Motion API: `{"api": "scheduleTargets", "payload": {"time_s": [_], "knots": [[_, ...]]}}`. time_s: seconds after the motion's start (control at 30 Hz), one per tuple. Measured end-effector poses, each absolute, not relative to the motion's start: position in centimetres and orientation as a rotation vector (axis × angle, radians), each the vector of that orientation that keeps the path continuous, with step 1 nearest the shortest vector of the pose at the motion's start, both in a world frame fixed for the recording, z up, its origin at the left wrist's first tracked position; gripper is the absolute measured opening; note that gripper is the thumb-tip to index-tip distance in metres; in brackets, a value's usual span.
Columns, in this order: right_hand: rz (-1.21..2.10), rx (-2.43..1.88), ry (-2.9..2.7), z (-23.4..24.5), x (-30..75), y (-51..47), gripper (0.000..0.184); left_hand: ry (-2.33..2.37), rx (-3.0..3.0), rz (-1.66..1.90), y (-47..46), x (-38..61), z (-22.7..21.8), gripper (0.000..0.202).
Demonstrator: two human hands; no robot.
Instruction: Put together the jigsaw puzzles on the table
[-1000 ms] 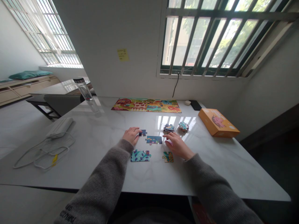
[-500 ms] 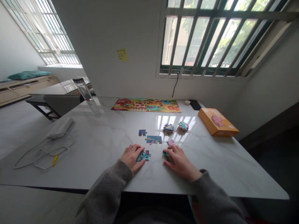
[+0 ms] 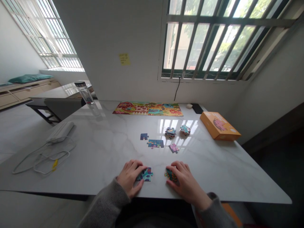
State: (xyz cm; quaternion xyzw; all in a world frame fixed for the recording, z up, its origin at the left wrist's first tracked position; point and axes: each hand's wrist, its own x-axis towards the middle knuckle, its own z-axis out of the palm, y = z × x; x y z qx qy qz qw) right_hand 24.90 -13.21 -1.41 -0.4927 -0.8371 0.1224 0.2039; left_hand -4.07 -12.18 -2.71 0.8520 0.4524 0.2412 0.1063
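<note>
Puzzle pieces (image 3: 148, 176) lie under gripping hands (image 3: 130, 177) (image 3: 184, 181); orange box (image 3: 220, 126) bears unreadable lettering (image 3: 215, 116).

we can read no words for certain: the handwritten lines (image 3: 123, 58) on the yellow sticky note (image 3: 124, 59) are too small for us, and we find the pale lettering (image 3: 216, 116) on the orange box (image 3: 220, 126) too blurred.

Two stacks of puzzle pieces (image 3: 170, 132) (image 3: 185, 129); one dark blue loose piece (image 3: 143, 136); one pink loose piece (image 3: 174, 148); one joined blue section (image 3: 156, 143); two partly covered sections (image 3: 148, 176) (image 3: 169, 174); one long picture strip (image 3: 147, 109); one orange box (image 3: 219, 125); one bottle (image 3: 85, 92); one yellow note (image 3: 124, 59); two windows (image 3: 216, 41) (image 3: 63, 38).
</note>
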Motion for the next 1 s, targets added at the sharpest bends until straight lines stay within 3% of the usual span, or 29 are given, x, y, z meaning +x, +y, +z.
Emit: {"api": "scheduleTargets", "payload": {"time_s": [0.2, 0.47, 0.8, 1.0], "knots": [[0.339, -1.371, -2.353, -1.0, 24.9, -13.3, 0.044, 1.301, 2.494, 0.757, -11.9, -4.4, -2.1, 0.051], [0.344, -1.267, -2.490, 0.9, 25.1, -11.6, 0.042, 1.174, 2.682, 0.672, -6.3, -4.3, -0.7, 0.032], [0.166, -1.223, -2.515, 2.0, 26.1, -5.4, 0.027, 1.172, 2.881, 0.332, 1.7, 0.9, -0.2, 0.029], [0.040, -1.292, -2.540, 2.2, 26.1, -2.7, 0.016, 1.233, 2.842, 0.446, 3.4, 2.0, -1.0, 0.033]]}}
